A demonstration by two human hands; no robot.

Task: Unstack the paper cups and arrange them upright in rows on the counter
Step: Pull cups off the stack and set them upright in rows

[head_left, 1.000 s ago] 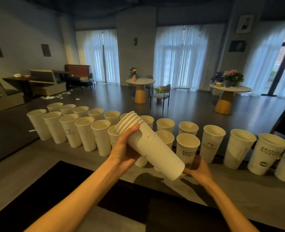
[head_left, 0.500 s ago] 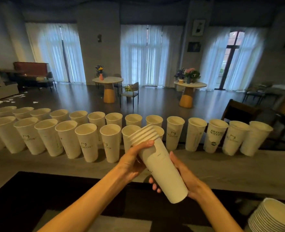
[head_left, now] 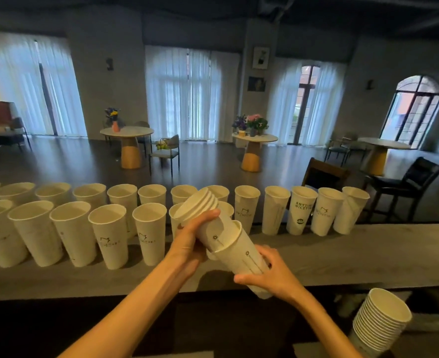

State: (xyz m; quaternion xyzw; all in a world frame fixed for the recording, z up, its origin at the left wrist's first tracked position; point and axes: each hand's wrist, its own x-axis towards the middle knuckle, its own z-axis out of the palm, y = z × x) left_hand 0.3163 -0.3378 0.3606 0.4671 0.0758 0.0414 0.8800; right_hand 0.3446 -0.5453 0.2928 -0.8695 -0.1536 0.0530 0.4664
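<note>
Both hands are engaged above the near edge of the counter (head_left: 342,257). Left hand (head_left: 187,245) grasps the upper part of a short stack of paper cups (head_left: 208,215), fingers curled round it just below the nested rims; the stack is tilted, mouths facing up and to the left. Right hand (head_left: 270,277) grasps the bottom cup (head_left: 246,264), fingers and thumb wrapped round its lower half. This cup is partly drawn off the stack: its rim sits well below the other rims, with the stack's base inside it.

Loose cups stand upright on the counter in two rows. The back row (head_left: 249,208) runs from the far left edge to a point right of centre. The front row (head_left: 107,233) runs from the left edge to about the middle, its last cups partly hidden behind the held stack. Several cups carry dark printed lettering or a small logo.

A second, taller stack (head_left: 383,321) shows at the lower right, below counter level, leaning, mouths up.

Beyond the counter: round tables (head_left: 126,131) with flowers, chairs and curtained windows.
</note>
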